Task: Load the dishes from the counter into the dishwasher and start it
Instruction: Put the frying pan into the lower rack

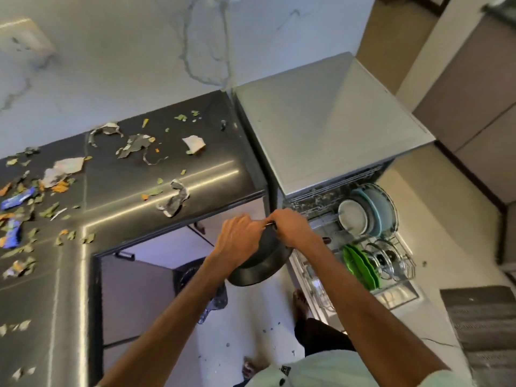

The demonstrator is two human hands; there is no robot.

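Pan (259,268), dark and tilted, hung gripped at its rim by left hand (240,236) and right hand (293,228), beside the dishwasher rack (409,270).

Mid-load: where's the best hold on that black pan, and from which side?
Probably the top rim, from above. The black pan hangs tilted on edge, rim uppermost, and the left hand and right hand grip that rim side by side, leaving the lower part free to go down into the dishwasher rack.
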